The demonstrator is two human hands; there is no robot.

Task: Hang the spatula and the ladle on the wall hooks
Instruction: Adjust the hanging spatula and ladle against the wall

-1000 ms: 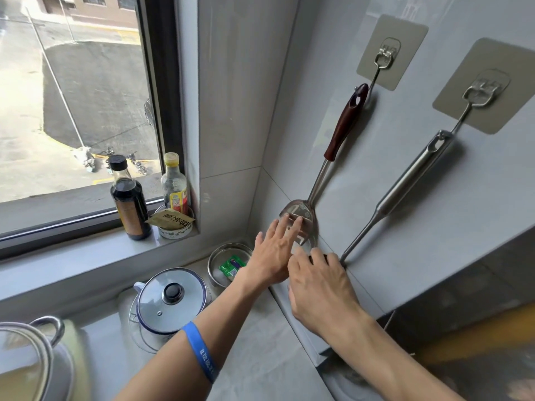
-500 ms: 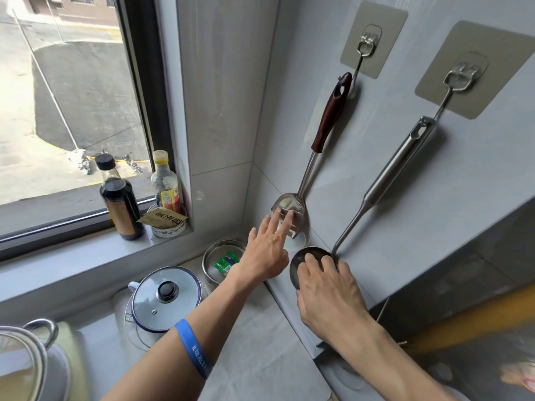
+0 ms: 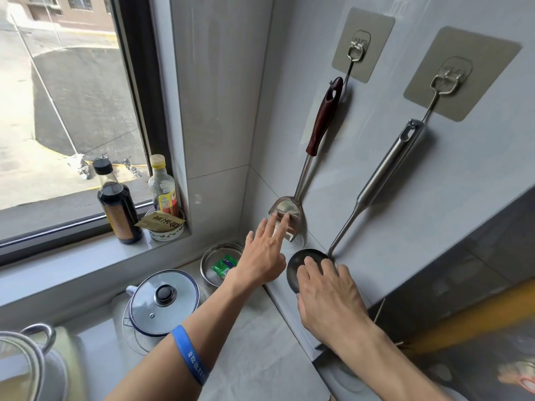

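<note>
The spatula [image 3: 321, 123], steel with a dark red-brown handle, hangs from the left wall hook [image 3: 358, 49]. Its blade rests against the tiles near the corner. My left hand [image 3: 265, 256] has its fingers spread, and the fingertips touch the blade. The steel ladle [image 3: 385, 175] hangs from the right wall hook [image 3: 447, 78], with its bowl low against the wall. My right hand [image 3: 327, 287] lies over the ladle's bowl, fingers on its rim and partly covering it.
On the windowsill stand a dark sauce bottle [image 3: 117, 206], a yellow-capped bottle [image 3: 163, 189] and a small bowl with a packet [image 3: 163, 228]. The counter holds a steel bowl [image 3: 214, 259], a lidded pot [image 3: 163, 302] and a kettle [image 3: 29, 363] at the lower left.
My right hand has slid down from beside the spatula blade onto the ladle's bowl. My left hand stays at the spatula blade. The view has shifted slightly.
</note>
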